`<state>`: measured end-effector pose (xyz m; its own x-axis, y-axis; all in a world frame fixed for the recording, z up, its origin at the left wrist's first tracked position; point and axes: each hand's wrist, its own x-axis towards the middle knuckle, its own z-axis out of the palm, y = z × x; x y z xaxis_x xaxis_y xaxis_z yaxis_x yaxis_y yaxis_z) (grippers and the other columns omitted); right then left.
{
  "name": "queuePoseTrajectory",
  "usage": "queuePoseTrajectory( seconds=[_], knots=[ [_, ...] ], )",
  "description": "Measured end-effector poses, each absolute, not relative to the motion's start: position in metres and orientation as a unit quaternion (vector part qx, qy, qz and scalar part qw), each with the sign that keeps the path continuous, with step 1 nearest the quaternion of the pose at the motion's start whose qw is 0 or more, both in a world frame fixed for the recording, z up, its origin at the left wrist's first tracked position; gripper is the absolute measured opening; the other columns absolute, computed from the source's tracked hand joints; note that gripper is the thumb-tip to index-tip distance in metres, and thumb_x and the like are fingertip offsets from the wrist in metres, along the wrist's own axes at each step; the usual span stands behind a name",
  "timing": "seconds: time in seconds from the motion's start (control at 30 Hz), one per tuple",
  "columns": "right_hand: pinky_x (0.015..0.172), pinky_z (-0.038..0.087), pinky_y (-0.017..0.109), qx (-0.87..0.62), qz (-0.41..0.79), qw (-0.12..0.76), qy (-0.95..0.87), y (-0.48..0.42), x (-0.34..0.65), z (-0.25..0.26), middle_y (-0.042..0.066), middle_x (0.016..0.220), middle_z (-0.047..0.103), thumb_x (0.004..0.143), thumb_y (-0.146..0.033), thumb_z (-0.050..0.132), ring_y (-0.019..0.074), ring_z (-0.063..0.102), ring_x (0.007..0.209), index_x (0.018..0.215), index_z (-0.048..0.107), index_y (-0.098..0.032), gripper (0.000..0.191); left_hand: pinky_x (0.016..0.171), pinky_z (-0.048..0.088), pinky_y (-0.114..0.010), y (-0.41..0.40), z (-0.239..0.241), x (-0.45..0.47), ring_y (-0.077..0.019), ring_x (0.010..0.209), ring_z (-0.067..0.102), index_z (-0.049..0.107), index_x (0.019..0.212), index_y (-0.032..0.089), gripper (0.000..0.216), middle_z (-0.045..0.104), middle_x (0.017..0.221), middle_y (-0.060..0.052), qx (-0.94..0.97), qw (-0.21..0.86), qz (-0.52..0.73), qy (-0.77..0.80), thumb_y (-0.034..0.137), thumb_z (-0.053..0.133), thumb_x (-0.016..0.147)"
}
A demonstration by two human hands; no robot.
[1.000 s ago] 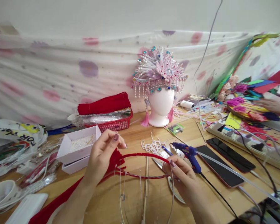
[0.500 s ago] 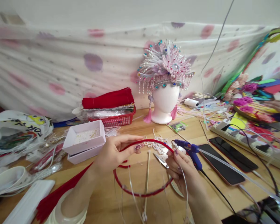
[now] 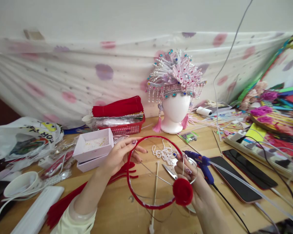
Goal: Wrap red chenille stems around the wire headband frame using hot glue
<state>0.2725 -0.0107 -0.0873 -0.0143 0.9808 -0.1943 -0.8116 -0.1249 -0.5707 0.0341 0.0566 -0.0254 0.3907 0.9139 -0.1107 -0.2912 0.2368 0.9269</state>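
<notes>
A red-wrapped hoop (image 3: pixel 128 172) is held up over the table, whitish bits along its lower inside edge. My left hand (image 3: pixel 119 155) pinches its upper left side between thumb and fingers. On the right side, my right hand (image 3: pixel 191 175) is closed around the hoop, partly hidden. A fuzzy red pompom (image 3: pixel 183 191) sits at the hoop's lower right, in front of my right palm. Thin wires cross the hoop's opening. Beyond it lie a pearl string (image 3: pixel 164 152) and scissors (image 3: pixel 170 172), with a thin stick (image 3: pixel 155 183) underneath.
Right of my hand are a blue glue gun (image 3: pixel 202 164), two phones (image 3: pixel 234 178) and a power strip (image 3: pixel 254 151). A mannequin head (image 3: pixel 175 110) wears a pink headdress. White boxes (image 3: pixel 94 146), a red basket (image 3: pixel 129 128) and red fuzzy stems (image 3: pixel 70 198) are at left.
The hoop has turned in my hands, and the red pompom has come into view at its lower right. My left fingers have shifted on the rim. The other person's hand at right has left view.
</notes>
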Motion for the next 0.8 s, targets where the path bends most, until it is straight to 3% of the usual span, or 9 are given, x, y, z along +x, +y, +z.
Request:
queuePoseTrajectory(
  seconds=[0.1, 0.17, 0.27, 0.37, 0.5, 0.6, 0.7, 0.8],
  knots=[
    [0.032, 0.031, 0.006, -0.269, 0.69, 0.659, -0.131, -0.011, 0.273, -0.085, -0.011, 0.054, 0.042, 0.068, -0.028, 0.094, 0.0007, 0.027, 0.04, 0.083, 0.07, -0.015, 0.031, 0.042, 0.05, -0.018, 0.059, -0.029, 0.037, -0.0115, 0.045, 0.065, 0.067, 0.095, 0.014, 0.021, 0.077, 0.072, -0.005, 0.431, 0.705, 0.427, 0.368, 0.023, 0.08, 0.081],
    [0.037, 0.038, 0.006, -0.268, 0.681, 0.671, -0.121, -0.013, 0.274, -0.085, -0.008, 0.06, 0.055, 0.064, -0.023, 0.095, 0.0003, 0.039, 0.043, 0.085, 0.071, -0.016, 0.032, 0.038, 0.047, -0.016, 0.061, -0.032, 0.038, -0.0099, 0.043, 0.063, 0.065, 0.097, 0.015, 0.021, 0.075, 0.069, -0.002, 0.419, 0.702, 0.435, 0.377, 0.02, 0.079, 0.082],
    [0.055, 0.056, 0.013, -0.294, 0.661, 0.682, -0.107, -0.017, 0.273, -0.086, -0.001, 0.082, 0.075, 0.059, -0.013, 0.095, 0.0053, 0.063, 0.059, 0.089, 0.074, -0.019, 0.037, 0.038, 0.046, -0.013, 0.063, -0.036, 0.041, -0.0078, 0.043, 0.062, 0.065, 0.102, 0.016, 0.021, 0.073, 0.068, 0.001, 0.401, 0.695, 0.449, 0.393, 0.015, 0.075, 0.084],
    [0.069, 0.064, 0.023, -0.331, 0.639, 0.686, -0.109, -0.021, 0.271, -0.088, 0.006, 0.103, 0.081, 0.061, -0.017, 0.095, 0.0137, 0.074, 0.075, 0.095, 0.076, -0.021, 0.039, 0.039, 0.044, -0.011, 0.062, -0.039, 0.043, -0.0059, 0.045, 0.062, 0.065, 0.103, 0.016, 0.019, 0.073, 0.071, 0.001, 0.393, 0.688, 0.452, 0.41, 0.012, 0.072, 0.085],
    [0.065, 0.064, 0.025, -0.34, 0.618, 0.697, -0.127, -0.026, 0.269, -0.092, 0.01, 0.105, 0.082, 0.062, -0.02, 0.096, 0.0171, 0.076, 0.075, 0.1, 0.077, -0.021, 0.042, 0.04, 0.048, -0.015, 0.06, -0.041, 0.046, -0.0089, 0.046, 0.063, 0.064, 0.095, 0.016, 0.016, 0.071, 0.07, 0.0, 0.413, 0.682, 0.434, 0.42, 0.018, 0.074, 0.083],
    [0.062, 0.065, 0.027, -0.333, 0.603, 0.707, -0.163, -0.032, 0.273, -0.096, 0.01, 0.102, 0.082, 0.067, -0.023, 0.094, 0.0156, 0.074, 0.068, 0.109, 0.077, -0.023, 0.045, 0.044, 0.052, -0.019, 0.058, -0.041, 0.046, -0.0126, 0.051, 0.066, 0.065, 0.088, 0.015, 0.023, 0.072, 0.07, -0.002, 0.444, 0.676, 0.413, 0.419, 0.028, 0.081, 0.078],
    [0.061, 0.065, 0.029, -0.331, 0.598, 0.705, -0.19, -0.039, 0.278, -0.102, 0.009, 0.097, 0.081, 0.074, -0.026, 0.09, 0.0139, 0.071, 0.063, 0.112, 0.077, -0.023, 0.04, 0.044, 0.049, -0.018, 0.056, -0.042, 0.047, -0.0105, 0.051, 0.063, 0.067, 0.08, 0.014, 0.032, 0.071, 0.073, -0.003, 0.474, 0.663, 0.405, 0.414, 0.039, 0.086, 0.072],
    [0.057, 0.064, 0.027, -0.321, 0.604, 0.703, -0.193, -0.044, 0.279, -0.106, 0.008, 0.09, 0.08, 0.073, -0.027, 0.091, 0.0132, 0.07, 0.06, 0.111, 0.079, -0.023, 0.04, 0.039, 0.042, -0.017, 0.052, -0.042, 0.052, -0.0064, 0.042, 0.053, 0.073, 0.099, 0.015, 0.044, 0.067, 0.069, 0.002, 0.498, 0.655, 0.392, 0.412, 0.05, 0.084, 0.073]
  ],
)
